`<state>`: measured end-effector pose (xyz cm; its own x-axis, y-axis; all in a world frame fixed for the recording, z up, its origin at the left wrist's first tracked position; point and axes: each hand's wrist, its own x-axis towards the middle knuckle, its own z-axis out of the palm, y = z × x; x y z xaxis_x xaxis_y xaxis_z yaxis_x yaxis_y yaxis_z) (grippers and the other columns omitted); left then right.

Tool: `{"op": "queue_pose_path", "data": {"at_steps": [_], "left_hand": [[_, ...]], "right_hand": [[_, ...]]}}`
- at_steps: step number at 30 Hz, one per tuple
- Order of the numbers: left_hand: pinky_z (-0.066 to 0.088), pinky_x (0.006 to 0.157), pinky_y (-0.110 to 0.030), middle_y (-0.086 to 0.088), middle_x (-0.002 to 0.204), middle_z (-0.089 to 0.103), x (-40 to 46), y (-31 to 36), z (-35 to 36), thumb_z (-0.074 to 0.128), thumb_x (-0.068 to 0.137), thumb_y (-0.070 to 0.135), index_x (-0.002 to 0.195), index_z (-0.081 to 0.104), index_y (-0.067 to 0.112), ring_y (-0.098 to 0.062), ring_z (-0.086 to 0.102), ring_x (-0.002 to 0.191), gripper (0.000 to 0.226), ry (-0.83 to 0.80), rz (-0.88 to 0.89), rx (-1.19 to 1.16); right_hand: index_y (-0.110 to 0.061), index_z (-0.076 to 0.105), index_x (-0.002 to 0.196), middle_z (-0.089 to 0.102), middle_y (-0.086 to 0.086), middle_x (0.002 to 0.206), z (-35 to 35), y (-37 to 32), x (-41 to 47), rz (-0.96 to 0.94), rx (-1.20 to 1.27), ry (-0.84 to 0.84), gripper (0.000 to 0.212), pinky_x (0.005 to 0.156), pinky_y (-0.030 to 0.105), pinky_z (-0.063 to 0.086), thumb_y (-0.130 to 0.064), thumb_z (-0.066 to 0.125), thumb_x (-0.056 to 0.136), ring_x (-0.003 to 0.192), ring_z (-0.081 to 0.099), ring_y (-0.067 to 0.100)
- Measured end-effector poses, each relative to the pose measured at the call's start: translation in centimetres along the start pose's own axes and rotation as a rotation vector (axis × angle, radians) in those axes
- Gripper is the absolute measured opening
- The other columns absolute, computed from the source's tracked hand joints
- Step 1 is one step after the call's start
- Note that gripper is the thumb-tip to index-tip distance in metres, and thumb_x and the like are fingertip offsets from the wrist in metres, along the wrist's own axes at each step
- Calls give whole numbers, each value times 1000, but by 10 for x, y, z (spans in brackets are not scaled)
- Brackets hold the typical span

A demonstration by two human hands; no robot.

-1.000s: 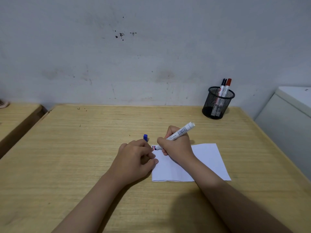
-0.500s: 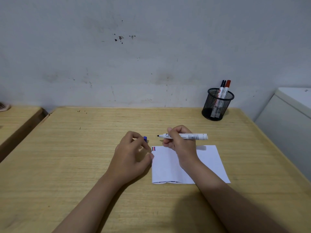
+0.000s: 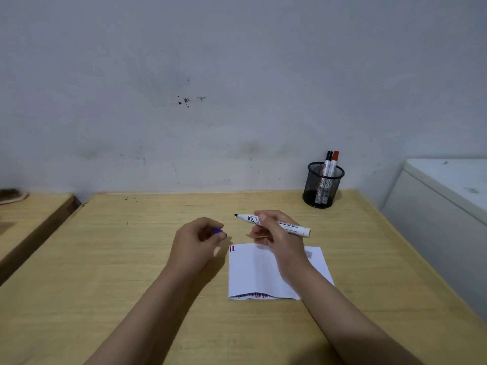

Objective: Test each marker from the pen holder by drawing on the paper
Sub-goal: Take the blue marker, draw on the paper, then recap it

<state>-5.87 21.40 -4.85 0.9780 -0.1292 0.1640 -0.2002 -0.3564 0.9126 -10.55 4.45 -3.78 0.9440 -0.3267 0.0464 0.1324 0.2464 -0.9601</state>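
Note:
My right hand (image 3: pixel 274 234) holds an uncapped white marker (image 3: pixel 292 227) level above the table, its dark tip pointing left. My left hand (image 3: pixel 196 243) is curled around the marker's blue cap (image 3: pixel 217 231), a short way left of the tip. Below the hands lies a folded white paper (image 3: pixel 253 272) with short coloured strokes (image 3: pixel 232 249) at its top left corner and more marks along its near edge. A black mesh pen holder (image 3: pixel 322 185) stands at the table's back right with a black-capped marker (image 3: pixel 328 160) and a red-capped marker (image 3: pixel 334 160) in it.
The wooden table (image 3: pixel 131 259) stands against a scuffed grey wall. A second wooden surface (image 3: pixel 29 214) sits lower to the left across a gap. A white cabinet (image 3: pixel 445 206) stands close along the table's right side.
My right hand lifted the marker off the paper's top left corner and turned it level with the tip pointing left. My left hand came off the paper's edge, still holding the blue cap.

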Motion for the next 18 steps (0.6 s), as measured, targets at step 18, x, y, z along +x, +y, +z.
{"op": "queue_pose_path", "data": {"at_steps": [18], "left_hand": [[44,74,-27,7,70,70,-45,68,-7,65,78,12,84,70,20,-11,63,72,11,-261,-236,-699]], "right_hand": [[-8,67,73,68,2,58,-21,-52,-54,-246,-113,-132,9,58,28,53,-4,64,81,59,65,14]]}}
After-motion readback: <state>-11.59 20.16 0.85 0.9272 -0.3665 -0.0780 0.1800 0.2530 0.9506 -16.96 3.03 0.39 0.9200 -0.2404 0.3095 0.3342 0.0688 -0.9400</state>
